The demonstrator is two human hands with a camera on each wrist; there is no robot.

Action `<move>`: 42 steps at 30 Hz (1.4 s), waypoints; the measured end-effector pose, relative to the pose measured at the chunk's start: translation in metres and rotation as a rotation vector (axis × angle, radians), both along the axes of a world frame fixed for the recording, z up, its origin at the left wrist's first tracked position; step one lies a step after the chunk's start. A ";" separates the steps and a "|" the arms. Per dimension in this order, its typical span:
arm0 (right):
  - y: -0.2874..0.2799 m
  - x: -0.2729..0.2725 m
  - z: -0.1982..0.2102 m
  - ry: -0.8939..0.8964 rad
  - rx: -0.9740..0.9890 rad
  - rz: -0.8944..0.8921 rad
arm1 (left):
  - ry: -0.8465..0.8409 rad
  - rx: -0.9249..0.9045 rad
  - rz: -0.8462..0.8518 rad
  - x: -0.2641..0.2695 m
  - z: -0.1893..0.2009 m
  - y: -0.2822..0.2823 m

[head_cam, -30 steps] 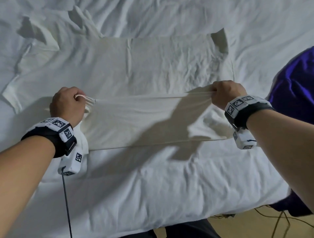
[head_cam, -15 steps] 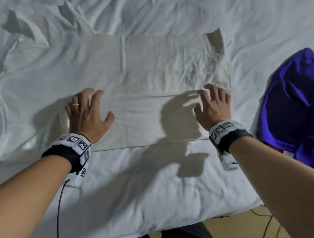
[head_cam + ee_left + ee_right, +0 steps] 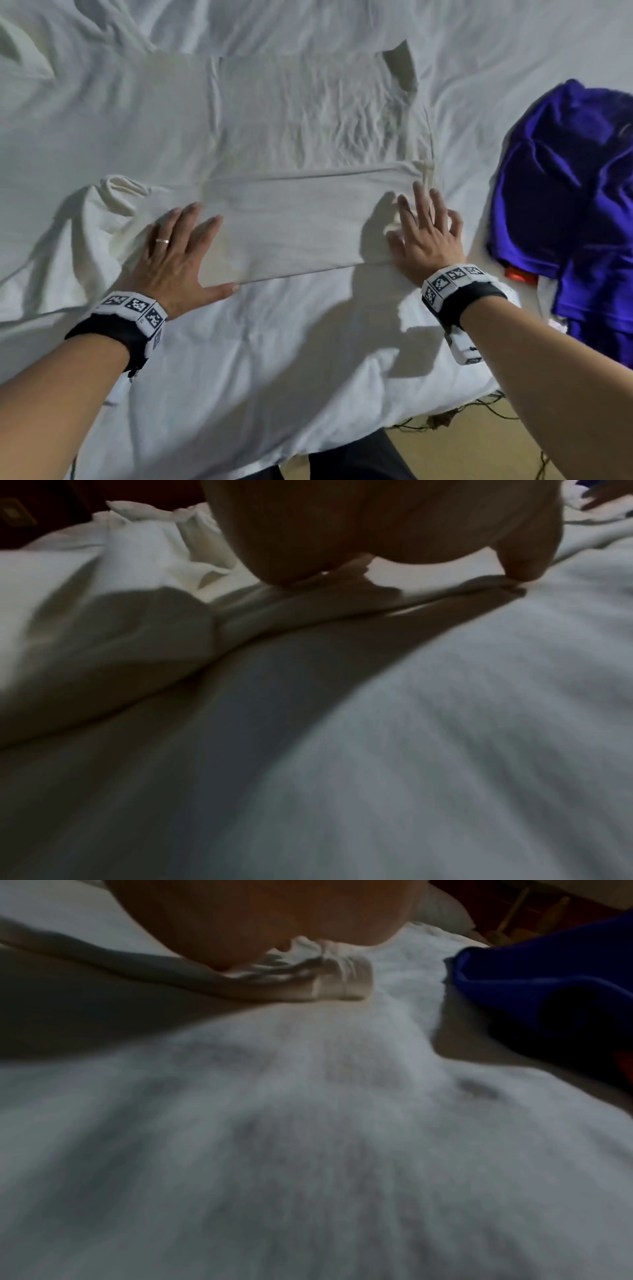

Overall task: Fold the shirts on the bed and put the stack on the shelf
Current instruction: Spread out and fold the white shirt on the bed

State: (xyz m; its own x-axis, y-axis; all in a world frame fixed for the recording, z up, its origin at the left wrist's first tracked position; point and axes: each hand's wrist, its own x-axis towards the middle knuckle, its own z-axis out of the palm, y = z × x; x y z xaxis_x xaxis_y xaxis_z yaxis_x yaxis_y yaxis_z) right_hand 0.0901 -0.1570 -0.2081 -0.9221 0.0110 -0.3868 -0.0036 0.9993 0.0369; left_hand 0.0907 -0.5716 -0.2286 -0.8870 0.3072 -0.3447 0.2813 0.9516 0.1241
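Note:
A cream shirt (image 3: 291, 137) lies spread on the white bed sheet (image 3: 274, 359), its near third folded over into a flat band (image 3: 291, 226). My left hand (image 3: 178, 250) lies flat on the band's left end, fingers straight, thumb along the near fold edge. My right hand (image 3: 424, 236) presses flat on the band's right end, fingers spread. In the left wrist view the palm (image 3: 377, 528) sits low over the cloth. In the right wrist view the palm (image 3: 257, 915) rests on the bunched fold edge (image 3: 329, 974). A purple shirt (image 3: 565, 205) lies crumpled at the right.
The bed's near edge (image 3: 376, 442) drops to a wooden floor (image 3: 479, 452) with thin cables. A loose sleeve (image 3: 120, 188) sticks out left of the folded band. The purple shirt (image 3: 548, 988) lies close to my right hand. Rumpled sheet fills the far side.
A second ago both hands gripped the shirt's near edge and pulled it over. They let go, opened, and now lie flat on the folded band, slid slightly nearer.

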 end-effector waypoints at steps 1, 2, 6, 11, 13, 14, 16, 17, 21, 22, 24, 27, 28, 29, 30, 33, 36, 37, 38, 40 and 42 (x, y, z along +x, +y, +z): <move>-0.008 0.005 0.004 0.023 -0.031 0.108 | 0.025 -0.004 -0.021 0.007 0.004 -0.005; -0.016 0.012 0.006 0.013 -0.056 0.222 | 0.063 -0.002 -0.034 0.014 0.008 -0.010; -0.018 0.030 -0.001 -0.110 -0.097 0.337 | 0.150 -0.036 -0.032 0.037 0.012 -0.034; -0.004 0.025 -0.016 -0.084 -0.080 0.284 | 0.100 -0.136 0.049 0.037 0.009 -0.059; -0.005 0.021 -0.009 -0.052 -0.102 0.284 | 0.057 -0.157 0.067 0.032 0.013 -0.071; -0.006 0.020 -0.003 -0.033 -0.103 0.281 | 0.042 -0.156 0.051 0.032 0.017 -0.076; -0.004 0.023 0.007 -0.006 -0.095 0.279 | 0.058 -0.143 -0.025 0.039 0.025 -0.083; -0.002 0.028 0.012 -0.002 -0.091 0.284 | 0.068 -0.140 -0.055 0.045 0.031 -0.086; 0.007 0.065 0.029 -0.035 -0.121 0.337 | 0.034 -0.129 -0.111 0.086 0.062 -0.086; 0.010 0.078 0.035 -0.041 -0.126 0.348 | 0.030 -0.126 -0.129 0.100 0.069 -0.083; 0.016 0.107 0.046 -0.035 -0.126 0.368 | 0.030 -0.132 -0.158 0.132 0.076 -0.076; 0.026 0.147 0.057 -0.043 -0.118 0.371 | -0.023 -0.147 -0.186 0.185 0.076 -0.064; 0.030 0.157 0.057 -0.032 -0.105 0.370 | -0.034 -0.147 -0.194 0.203 0.074 -0.059; 0.034 0.164 0.056 -0.049 -0.094 0.349 | -0.048 -0.144 -0.188 0.219 0.072 -0.053; 0.038 0.170 0.054 -0.086 -0.081 0.316 | -0.068 -0.145 -0.167 0.231 0.070 -0.047; 0.048 0.183 0.049 -0.174 -0.039 0.193 | -0.174 -0.203 -0.081 0.243 0.067 -0.030; 0.049 0.179 0.050 0.005 -0.128 0.078 | -0.199 -0.226 -0.014 0.233 0.070 -0.007; 0.048 0.174 0.053 0.080 -0.161 0.007 | -0.176 -0.202 -0.030 0.228 0.071 0.002; 0.049 0.166 0.055 0.141 -0.191 -0.087 | -0.145 -0.161 -0.058 0.223 0.071 0.011; 0.056 0.148 0.057 0.154 -0.193 -0.370 | -0.098 -0.067 -0.072 0.212 0.068 0.031; 0.067 0.135 0.058 -0.009 -0.150 -0.630 | -0.092 -0.016 -0.029 0.201 0.059 0.049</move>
State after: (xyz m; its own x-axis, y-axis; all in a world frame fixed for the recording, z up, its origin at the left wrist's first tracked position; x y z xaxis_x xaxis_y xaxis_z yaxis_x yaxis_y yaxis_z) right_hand 0.2249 -0.0902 -0.1504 -0.7534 0.4937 -0.4343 0.5853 0.8045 -0.1008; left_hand 0.2916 -0.5223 -0.1693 -0.8423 0.3262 -0.4290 0.2968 0.9452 0.1359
